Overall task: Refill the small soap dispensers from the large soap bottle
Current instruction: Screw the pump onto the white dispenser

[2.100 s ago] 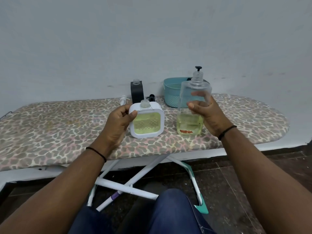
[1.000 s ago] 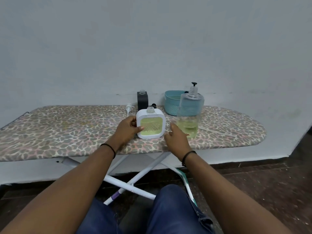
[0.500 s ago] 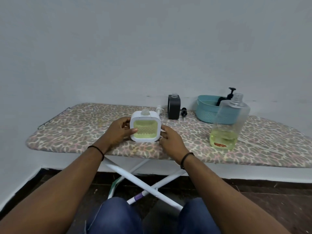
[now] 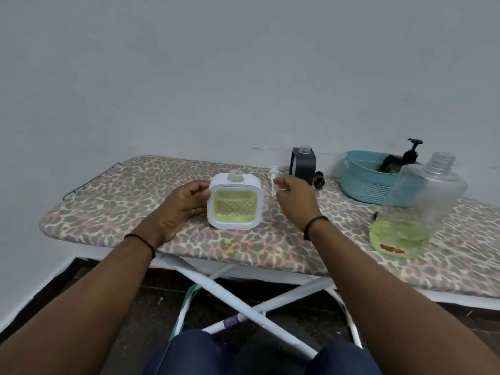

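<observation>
Now left hand grips white dispenser side, upright at board centre, neck uncapped. Right hand pinches white pump at one o'clock. Dispenser full: likely heavy, slick plastic; hold by flat sides. Large bottle stands at three o'clock.

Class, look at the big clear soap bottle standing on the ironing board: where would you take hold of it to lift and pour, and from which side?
Grip the large soap bottle round its clear upper body, from its free right side with the right hand. It stands upright, uncapped, with soap only at the bottom, and the blue basket crowds its back.
</observation>
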